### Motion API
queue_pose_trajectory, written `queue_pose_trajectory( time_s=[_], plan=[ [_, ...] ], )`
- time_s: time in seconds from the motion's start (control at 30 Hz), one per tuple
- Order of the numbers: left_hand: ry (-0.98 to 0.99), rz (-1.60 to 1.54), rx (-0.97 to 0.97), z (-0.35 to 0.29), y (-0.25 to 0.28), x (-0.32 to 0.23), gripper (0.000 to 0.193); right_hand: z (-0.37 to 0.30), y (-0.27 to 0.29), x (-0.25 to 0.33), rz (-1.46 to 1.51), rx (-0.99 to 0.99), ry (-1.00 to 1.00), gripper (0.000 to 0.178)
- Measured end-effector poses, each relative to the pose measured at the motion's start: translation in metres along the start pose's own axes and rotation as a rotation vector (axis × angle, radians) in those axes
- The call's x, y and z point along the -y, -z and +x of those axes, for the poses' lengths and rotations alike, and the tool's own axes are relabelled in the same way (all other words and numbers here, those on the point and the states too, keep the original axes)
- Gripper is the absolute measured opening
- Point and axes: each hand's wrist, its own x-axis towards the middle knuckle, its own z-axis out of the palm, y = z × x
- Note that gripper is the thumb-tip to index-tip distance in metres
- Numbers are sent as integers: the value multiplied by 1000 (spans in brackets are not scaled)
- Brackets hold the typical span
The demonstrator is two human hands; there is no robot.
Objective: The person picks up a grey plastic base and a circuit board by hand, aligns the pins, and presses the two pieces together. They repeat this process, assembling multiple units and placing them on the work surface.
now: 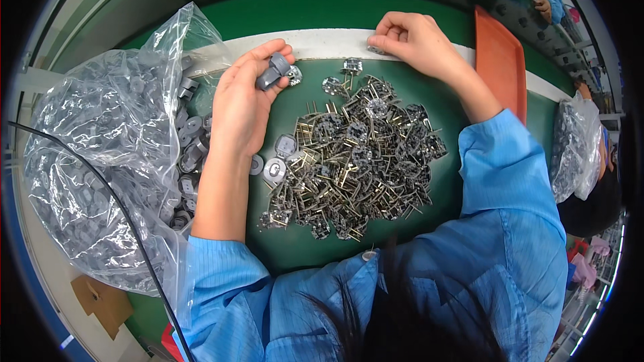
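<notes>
My left hand (243, 104) is closed around grey plastic housings (273, 72), apparently two, held between thumb and fingers. Beside them, close to the fingertips, is a small round circuit board (294, 76). At the far edge of the green mat, over the white strip, my right hand (417, 41) is pinched on a small greyish piece (376, 49), mostly hidden by its fingers. A heap of small round circuit boards with metal pins (355, 154) spreads between my forearms. Another board (352, 65) lies just beyond the heap.
Left of my forearm, a clear plastic bag (100, 161) bulges with grey housings, several loose ones (191, 134) beside it. A black cable (100, 177) crosses the bag. An orange tray (500, 60) stands at right. Beyond it are a co-worker's hand (543, 8) and another bag (577, 144).
</notes>
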Motion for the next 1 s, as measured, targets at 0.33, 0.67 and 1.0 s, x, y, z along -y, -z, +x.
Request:
queue_pose_trajectory(
  time_s=[0.33,0.67,1.0],
  plan=[
    [-580,941,-80,6,2,30,44,-15,-13,23,297,-59,115,16],
    [-630,896,-73,0,-5,24,46,9,-45,62,659,44,192,15],
    [-498,810,-50,1,-7,27,54,-1,-29,71,531,-101,618,9]
  ],
)
